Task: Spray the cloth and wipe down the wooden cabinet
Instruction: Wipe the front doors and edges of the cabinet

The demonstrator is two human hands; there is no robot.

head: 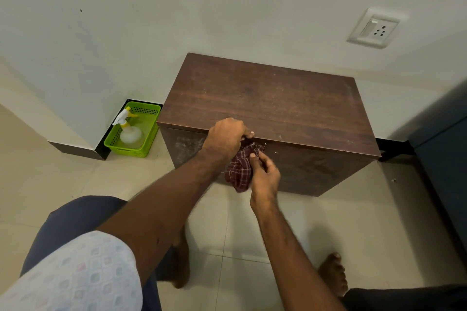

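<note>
A dark wooden cabinet (273,103) stands against the white wall, its top dusty. My left hand (226,137) grips the top of a dark red checked cloth (240,171) at the cabinet's front upper edge. The cloth hangs down over the cabinet front. My right hand (264,177) pinches the cloth's right side a little lower. A clear spray bottle (130,131) with a white and yellow head lies in a green basket (149,118) on the floor, left of the cabinet.
Pale smears mark the cabinet front on the left (188,146). A wall socket (374,29) sits up on the right. A dark blue piece of furniture (444,149) stands at the right. My bare feet (333,275) rest on the tiled floor.
</note>
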